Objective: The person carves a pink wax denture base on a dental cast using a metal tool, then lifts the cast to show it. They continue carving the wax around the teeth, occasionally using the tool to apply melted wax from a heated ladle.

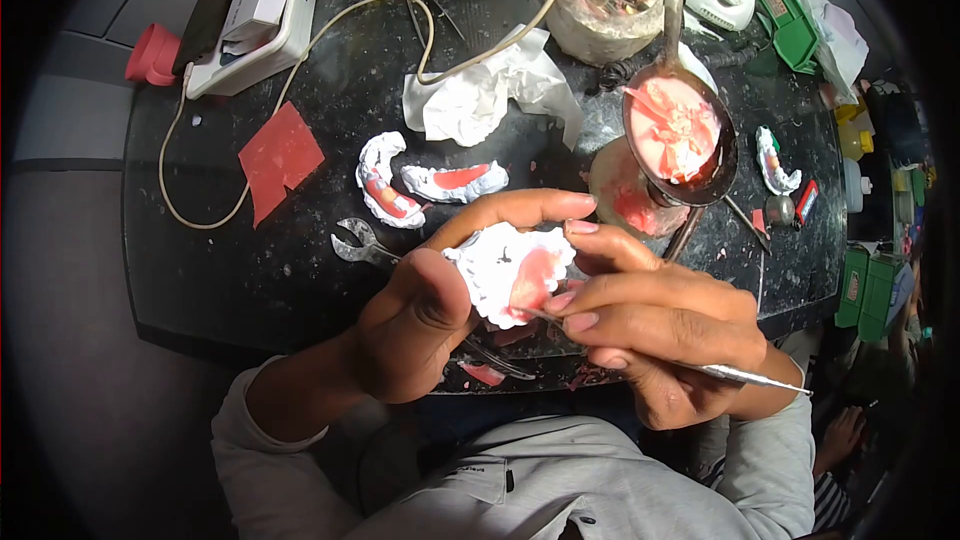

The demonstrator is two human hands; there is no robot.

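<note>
My left hand [412, 315] is closed around a white plaster dental cast [488, 268], thumb on one side and fingers behind. Pink wax [535, 275] covers part of the cast's right side. Pinched in my right hand [670, 330] is a thin metal wax carver [745, 374], its tip at the cast's lower right edge. My right index finger reaches up beside the cast. Beyond my hands lie two more casts with pink wax, a curved one [376, 165] and a flatter one [475, 190].
A ladle [728, 145] of pink wax rests over a round stand at the right. A red wax sheet [268, 155], crumpled tissue [450, 110], a wrench-like tool [355, 242] and another cast [772, 165] lie on the black table. Another person's hand [843, 435] shows at lower right.
</note>
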